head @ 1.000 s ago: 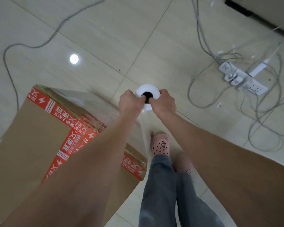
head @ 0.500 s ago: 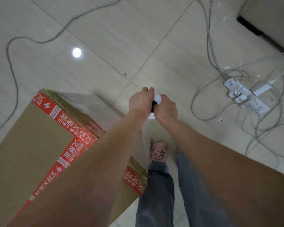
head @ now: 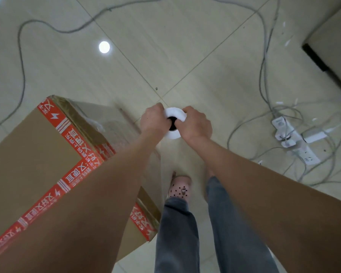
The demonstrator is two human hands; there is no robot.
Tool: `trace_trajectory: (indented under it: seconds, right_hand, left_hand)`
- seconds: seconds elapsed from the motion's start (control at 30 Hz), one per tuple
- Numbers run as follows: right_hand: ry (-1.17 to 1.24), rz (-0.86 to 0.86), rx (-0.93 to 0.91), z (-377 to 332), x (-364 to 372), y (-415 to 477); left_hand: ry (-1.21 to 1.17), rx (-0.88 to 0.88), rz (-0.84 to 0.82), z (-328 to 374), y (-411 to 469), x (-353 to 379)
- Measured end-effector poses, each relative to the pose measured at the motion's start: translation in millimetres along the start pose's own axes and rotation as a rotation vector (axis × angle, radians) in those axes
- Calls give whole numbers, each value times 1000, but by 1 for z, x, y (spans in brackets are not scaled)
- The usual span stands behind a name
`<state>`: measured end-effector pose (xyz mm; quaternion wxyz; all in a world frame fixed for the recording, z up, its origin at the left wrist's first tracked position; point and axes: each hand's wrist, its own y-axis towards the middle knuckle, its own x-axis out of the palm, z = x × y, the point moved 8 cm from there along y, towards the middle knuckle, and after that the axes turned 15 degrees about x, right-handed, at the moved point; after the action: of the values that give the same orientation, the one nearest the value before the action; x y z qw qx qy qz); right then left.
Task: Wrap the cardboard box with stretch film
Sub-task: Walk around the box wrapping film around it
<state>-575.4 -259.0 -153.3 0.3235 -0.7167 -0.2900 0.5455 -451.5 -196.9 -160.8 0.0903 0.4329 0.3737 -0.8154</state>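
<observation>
Down at lower left on the floor stands the box (head: 34, 154), flat brown cardboard with sharp edges banded in red printed tape (head: 81, 152). Its far side shines under clear film (head: 110, 123). Just past its near corner is the roll (head: 175, 115), a white cylinder with a dark hollow core, held upright above the floor. The left grip (head: 153, 123) and right grip (head: 197, 125) are curled tight round its top end from either side. A hazy translucent sheet hangs below the roll, beside the box corner. Glossy beige tiles (head: 165, 46) with thin grout lines carry loose grey cables (head: 22, 66) and a white power strip (head: 295, 142) at right.
</observation>
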Motion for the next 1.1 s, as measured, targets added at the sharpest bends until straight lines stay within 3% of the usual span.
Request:
trace_trajectory:
  seconds: [0.1, 0.23, 0.4, 0.53, 0.73, 0.93, 1.1]
  right_hand:
    - [47, -50, -8, -17, 1, 4]
    - [106, -141, -3, -36, 16, 10]
    - [148, -161, -17, -60, 18, 14]
    - [83, -161, -16, -67, 15, 16]
    - [-21, -205, -48, -64, 20, 9]
    - [-25, -182, -54, -74, 17, 16]
    - [-91, -197, -86, -82, 18, 21]
  left_hand:
    - [-165, -187, 75, -25, -3, -5]
    - [-615, -430, 262, -50, -14, 0]
    - [-744, -500, 210, -53, -17, -1]
    - [-431, -354, 91, -48, -3, -19]
    - [94, 7, -4, -4, 11, -41]
    - [301, 212, -21, 19, 24, -46]
    - [420, 275, -59, 21, 44, -47]
